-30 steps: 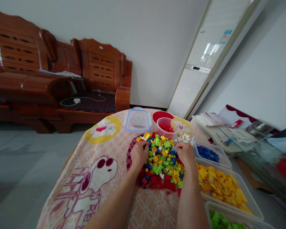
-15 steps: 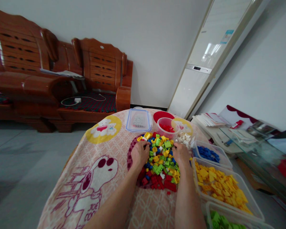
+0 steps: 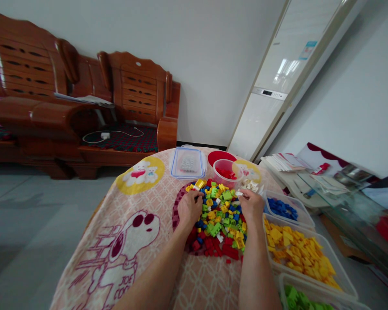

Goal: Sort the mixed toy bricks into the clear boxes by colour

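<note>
A mixed heap of toy building bricks (image 3: pixel 218 215) in yellow, green, blue, red and white lies on a dark red checked mat (image 3: pixel 177 211). At the heap's right edge, my right hand (image 3: pixel 252 206) pinches a small white brick (image 3: pixel 239 193) between thumb and fingers. Just beyond that hand is a group of white bricks (image 3: pixel 250 186). My left hand (image 3: pixel 190 209) rests at the left side of the heap with its fingers curled together; whatever is in them is hidden.
Clear tubs along the right hold blue bricks (image 3: pixel 281 209), yellow bricks (image 3: pixel 299 252) and green bricks (image 3: pixel 302 299). Behind the heap stand a clear bowl (image 3: pixel 218 165) with red bricks, a red dish (image 3: pixel 224 154) and a blue-rimmed lidded box (image 3: pixel 187 162). A patterned cloth (image 3: pixel 161 258) covers the table.
My right hand has shifted right, out toward the white bricks, and now shows a white brick in its fingers. The left hand has barely moved.
</note>
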